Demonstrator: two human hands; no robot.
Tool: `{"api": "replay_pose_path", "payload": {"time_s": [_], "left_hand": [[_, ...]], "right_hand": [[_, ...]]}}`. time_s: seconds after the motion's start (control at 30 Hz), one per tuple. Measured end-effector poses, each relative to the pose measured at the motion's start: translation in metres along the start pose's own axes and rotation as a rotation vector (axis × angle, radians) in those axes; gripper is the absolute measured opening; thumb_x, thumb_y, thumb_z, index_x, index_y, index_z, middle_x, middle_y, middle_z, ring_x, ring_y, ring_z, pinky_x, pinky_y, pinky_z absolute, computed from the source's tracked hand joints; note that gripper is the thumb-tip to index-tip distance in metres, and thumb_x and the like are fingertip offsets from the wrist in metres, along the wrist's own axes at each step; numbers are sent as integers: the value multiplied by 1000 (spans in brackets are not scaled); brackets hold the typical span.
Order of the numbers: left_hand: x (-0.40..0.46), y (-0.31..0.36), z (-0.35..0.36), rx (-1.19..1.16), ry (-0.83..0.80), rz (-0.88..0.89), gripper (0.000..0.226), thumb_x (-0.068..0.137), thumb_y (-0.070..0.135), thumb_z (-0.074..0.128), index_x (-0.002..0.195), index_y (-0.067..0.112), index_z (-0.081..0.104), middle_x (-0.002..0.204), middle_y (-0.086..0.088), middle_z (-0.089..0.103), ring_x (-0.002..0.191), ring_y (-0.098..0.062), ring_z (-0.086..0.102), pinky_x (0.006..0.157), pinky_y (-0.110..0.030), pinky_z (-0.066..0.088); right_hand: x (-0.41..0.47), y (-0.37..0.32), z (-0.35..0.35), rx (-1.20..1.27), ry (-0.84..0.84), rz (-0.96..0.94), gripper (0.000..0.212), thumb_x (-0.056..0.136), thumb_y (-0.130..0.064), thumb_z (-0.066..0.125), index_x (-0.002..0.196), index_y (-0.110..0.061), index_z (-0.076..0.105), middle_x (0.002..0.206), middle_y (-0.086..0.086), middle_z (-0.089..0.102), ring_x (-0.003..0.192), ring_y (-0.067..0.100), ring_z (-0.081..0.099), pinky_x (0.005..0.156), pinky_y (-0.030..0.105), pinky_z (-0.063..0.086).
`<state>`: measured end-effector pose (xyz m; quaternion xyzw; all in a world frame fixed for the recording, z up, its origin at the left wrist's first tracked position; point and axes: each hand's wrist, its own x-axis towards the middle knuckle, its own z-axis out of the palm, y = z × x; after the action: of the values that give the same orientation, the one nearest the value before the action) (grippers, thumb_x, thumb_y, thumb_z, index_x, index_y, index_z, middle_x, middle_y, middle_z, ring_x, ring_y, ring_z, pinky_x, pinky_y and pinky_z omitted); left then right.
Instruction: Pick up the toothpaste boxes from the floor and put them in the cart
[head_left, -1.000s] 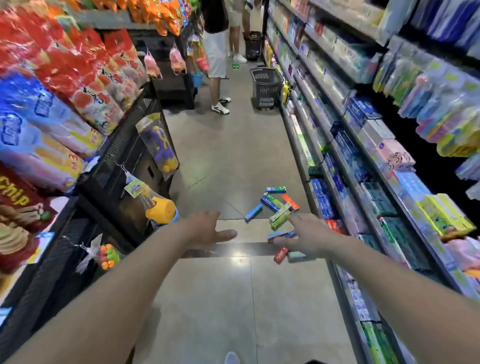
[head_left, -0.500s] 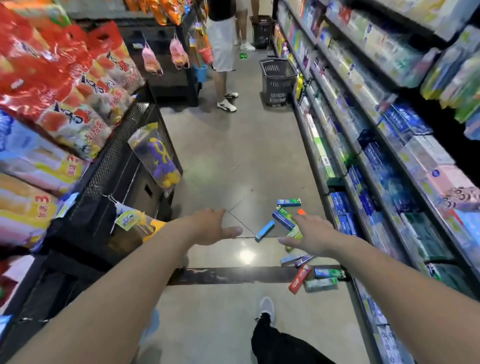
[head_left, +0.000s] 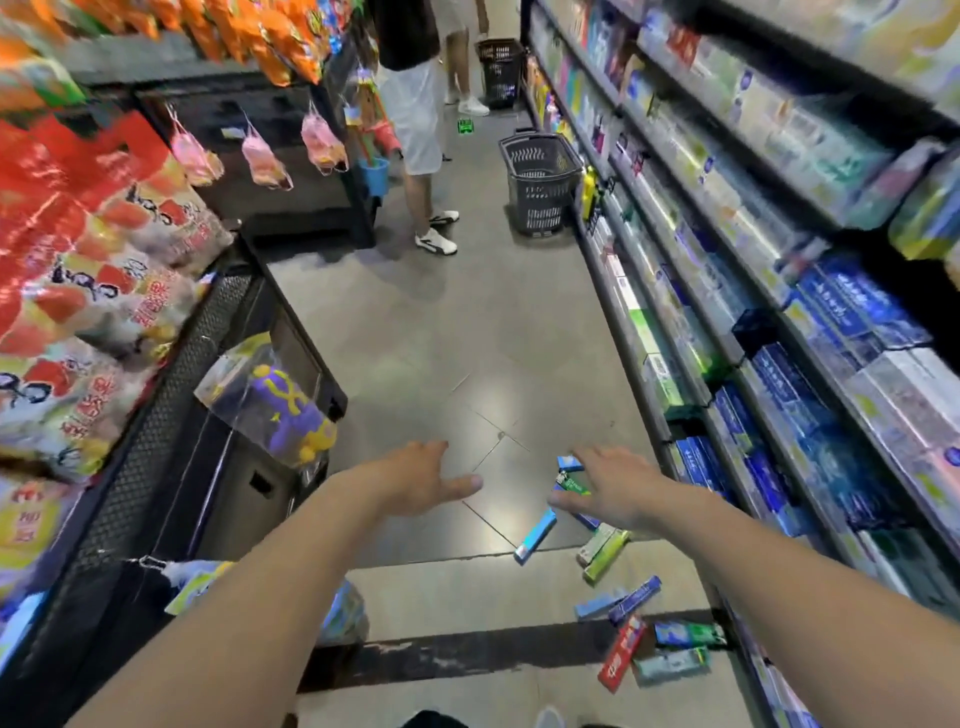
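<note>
Boxes (head_left: 535, 535) all on floor (head_left: 467, 338), none picked; my hands, left (head_left: 421, 480) and right (head_left: 610, 486), spread, empty; cart unseen.

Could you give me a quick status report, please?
Left hand open, empty. Right hand open above toothpaste boxes on floor. Nothing blocking them.

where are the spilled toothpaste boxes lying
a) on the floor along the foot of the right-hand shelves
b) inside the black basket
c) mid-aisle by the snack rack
a: the toothpaste boxes are scattered on the floor beside the right-hand shelves, below the right hand.
</note>
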<state>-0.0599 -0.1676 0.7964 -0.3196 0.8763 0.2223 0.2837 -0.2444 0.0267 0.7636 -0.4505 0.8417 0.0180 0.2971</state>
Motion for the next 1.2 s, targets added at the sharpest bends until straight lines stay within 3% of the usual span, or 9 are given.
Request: {"api": "replay_pose_path", "payload": {"time_s": [0.13,0.37,0.5,0.63,0.8,0.9,1.03,1.2], "left_hand": [[58,0,-35,32,-44,72,95,88,73,45,157,16,15,162,-10,20,148,-26,26,119,-39,25],[172,6,-101,209,-150,245,95,85,76,44,157,19,17,160,-9,24,145,-29,31,116,-44,30],[224,16,-133,334,-211,351,95,84,79,41,156,20,19,156,-9,31,141,-29,36,113,-47,33],[267,40,-146,423,-259,448,93,86,75,44,156,18,19,156,-10,31,141,-29,36,114,-46,33],[294,90,-142,533,-339,548,96,84,78,42,155,17,21,155,-11,32,140,-30,38,113,-46,34],[296,121,-138,598,-355,577,95,85,78,41,155,18,20,155,-10,32,139,-30,39,112,-46,35],[298,157,-132,691,-373,602,95,83,80,41,153,19,23,151,-10,36,134,-29,43,109,-45,38],[312,201,-130,783,-330,648,96,84,79,40,156,18,19,156,-11,31,140,-31,37,113,-46,33]], "right_hand": [[41,7,-12,47,-11,50,95,84,-78,41,155,-19,21,158,5,28,144,26,26,116,44,25],[103,16,-27,208,21,293,93,80,-81,44,149,-22,31,151,4,38,138,27,34,106,39,30],[124,15,-36,291,31,440,109,59,-99,30,136,-23,45,137,3,51,129,26,45,95,37,38],[135,11,-43,381,77,537,98,71,-89,41,146,-26,37,146,1,43,134,24,39,106,44,35],[126,24,-43,480,132,600,89,74,-85,45,149,-37,31,150,-4,40,137,23,36,110,40,32],[118,47,-42,483,108,671,86,78,-82,44,147,-32,33,149,4,41,136,27,37,111,42,31],[100,69,-40,548,114,705,76,87,-73,46,151,-37,27,156,5,33,142,29,30,114,40,25],[86,93,-29,632,99,777,83,85,-75,45,151,-27,29,154,9,33,141,30,29,115,40,26]]}}
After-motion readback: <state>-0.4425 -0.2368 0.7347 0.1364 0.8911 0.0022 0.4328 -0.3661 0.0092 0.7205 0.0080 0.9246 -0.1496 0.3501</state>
